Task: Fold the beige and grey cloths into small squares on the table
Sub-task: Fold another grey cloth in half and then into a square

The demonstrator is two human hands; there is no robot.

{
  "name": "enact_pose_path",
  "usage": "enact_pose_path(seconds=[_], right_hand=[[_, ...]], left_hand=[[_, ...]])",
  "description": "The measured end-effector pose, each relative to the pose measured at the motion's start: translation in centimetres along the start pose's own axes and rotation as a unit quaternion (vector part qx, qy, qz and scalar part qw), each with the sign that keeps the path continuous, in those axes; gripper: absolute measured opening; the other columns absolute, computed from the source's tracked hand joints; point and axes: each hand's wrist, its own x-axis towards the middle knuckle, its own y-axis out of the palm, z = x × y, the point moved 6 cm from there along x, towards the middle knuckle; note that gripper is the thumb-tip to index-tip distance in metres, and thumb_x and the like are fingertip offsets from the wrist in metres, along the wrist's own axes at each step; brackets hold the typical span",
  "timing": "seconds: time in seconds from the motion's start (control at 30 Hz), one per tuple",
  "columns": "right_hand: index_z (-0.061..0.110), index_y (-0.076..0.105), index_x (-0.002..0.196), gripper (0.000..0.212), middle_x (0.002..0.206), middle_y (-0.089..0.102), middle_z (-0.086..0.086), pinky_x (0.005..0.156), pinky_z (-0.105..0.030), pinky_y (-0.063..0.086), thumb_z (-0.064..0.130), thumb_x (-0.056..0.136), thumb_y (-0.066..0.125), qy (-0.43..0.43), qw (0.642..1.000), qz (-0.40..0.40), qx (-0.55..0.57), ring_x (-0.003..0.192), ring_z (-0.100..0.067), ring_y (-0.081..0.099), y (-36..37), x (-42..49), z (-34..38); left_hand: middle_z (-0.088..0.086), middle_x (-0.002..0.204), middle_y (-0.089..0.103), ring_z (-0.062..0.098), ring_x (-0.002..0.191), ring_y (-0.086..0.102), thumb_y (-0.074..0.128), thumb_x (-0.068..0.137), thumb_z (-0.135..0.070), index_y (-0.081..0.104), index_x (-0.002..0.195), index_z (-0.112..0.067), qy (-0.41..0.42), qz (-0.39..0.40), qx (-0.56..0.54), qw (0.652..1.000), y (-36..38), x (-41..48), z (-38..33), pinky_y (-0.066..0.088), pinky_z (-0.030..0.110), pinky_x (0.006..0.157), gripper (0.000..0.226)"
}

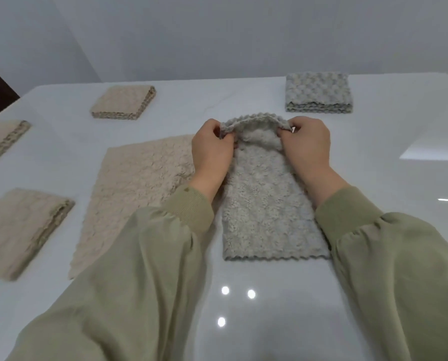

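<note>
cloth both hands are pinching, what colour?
Grey: the cloth, held at its far edge by the left hand and right hand. Head view, the only one.

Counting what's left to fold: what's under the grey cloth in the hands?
The grey cloth lies on the table, its far edge pinched up by the left hand and right hand. Whether it overlaps the flat beige cloth is hidden by the left hand and sleeve.

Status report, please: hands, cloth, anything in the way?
Left hand and right hand pinch far edge of grey cloth, edge lifted. Open beige cloth flat beside it, left. Fold path free.
</note>
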Motion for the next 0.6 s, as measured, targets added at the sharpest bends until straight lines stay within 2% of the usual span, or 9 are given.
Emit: enact_pose_path(seconds=[0.13,0.2,0.3,0.37,0.4,0.47,0.53,0.6], right_hand=[[0.011,0.066,0.074,0.014,0.062,0.056,-0.002,0.054,-0.028,0.030,0.014,0.083,0.057,-0.020,0.998,-0.015,0.049,0.061,-0.016,0.046,-1.4,-1.5,1.5],[0.009,0.065,0.074,0.016,0.062,0.055,-0.001,0.054,-0.026,0.032,0.010,0.083,0.052,-0.023,0.995,-0.033,0.094,0.059,-0.012,0.044,-2.2,-2.7,1.8],[0.016,0.065,0.082,0.019,0.068,0.058,0.005,0.058,-0.012,0.039,0.004,0.083,0.050,-0.020,0.985,-0.046,0.163,0.064,-0.008,0.051,-3.5,-5.0,1.9],[0.017,0.065,0.082,0.021,0.071,0.063,-0.001,0.066,-0.023,0.049,0.003,0.081,0.049,-0.018,0.980,-0.038,0.195,0.069,-0.018,0.058,-3.9,-6.5,1.7],[0.017,0.065,0.081,0.021,0.072,0.064,-0.003,0.068,-0.030,0.051,0.003,0.081,0.049,-0.014,0.978,-0.032,0.206,0.071,-0.020,0.060,-4.1,-7.2,1.7],[0.018,0.064,0.078,0.022,0.072,0.064,-0.003,0.070,-0.035,0.051,0.003,0.081,0.048,0.000,0.978,-0.028,0.204,0.072,-0.021,0.062,-4.3,-8.4,1.2],[0.017,0.063,0.079,0.019,0.073,0.063,-0.001,0.069,-0.034,0.049,0.006,0.083,0.048,-0.002,0.989,-0.005,0.149,0.075,-0.023,0.061,-4.3,-9.6,0.8],[0.014,0.062,0.085,0.015,0.076,0.061,-0.001,0.064,-0.030,0.041,0.009,0.086,0.048,-0.017,0.996,0.043,0.072,0.076,-0.021,0.056,-3.9,-10.5,0.7]], left_hand=[[0.001,0.070,0.048,0.017,0.063,0.042,0.060,0.083,-0.013,0.040,0.071,-0.017,0.027,-0.005,-0.046,0.999,-1.7,-2.0,-1.1,0.035,0.031,0.058,0.024],[-0.002,0.071,0.050,0.016,0.063,0.041,0.059,0.083,-0.011,0.045,0.074,-0.017,0.039,-0.006,-0.073,0.997,-2.7,-3.7,-1.5,0.036,0.030,0.059,0.018],[0.000,0.075,0.056,0.017,0.060,0.046,0.056,0.085,-0.006,0.052,0.080,-0.020,0.035,0.014,-0.097,0.995,-3.7,-7.0,-1.5,0.041,0.034,0.056,0.015],[-0.003,0.079,0.060,0.013,0.063,0.052,0.057,0.085,-0.004,0.056,0.084,-0.025,0.040,0.027,-0.097,0.994,-4.2,-9.0,-1.3,0.041,0.025,0.056,0.020],[-0.005,0.084,0.062,0.010,0.067,0.055,0.058,0.084,-0.004,0.059,0.087,-0.025,0.051,0.028,-0.081,0.995,-4.4,-10.1,-1.2,0.041,0.020,0.059,0.022],[-0.006,0.093,0.060,0.009,0.078,0.057,0.060,0.082,-0.003,0.061,0.090,-0.023,0.089,0.026,-0.023,0.995,-4.9,-11.2,-1.4,0.042,0.016,0.066,0.021],[-0.007,0.096,0.054,0.010,0.082,0.053,0.061,0.080,-0.005,0.062,0.093,-0.019,0.134,0.036,0.058,0.989,-5.3,-12.2,-1.5,0.042,0.019,0.071,0.019],[-0.007,0.096,0.050,0.010,0.081,0.049,0.061,0.082,-0.010,0.061,0.095,-0.018,0.149,0.089,0.148,0.974,-4.8,-12.9,-1.2,0.040,0.023,0.071,0.016]])
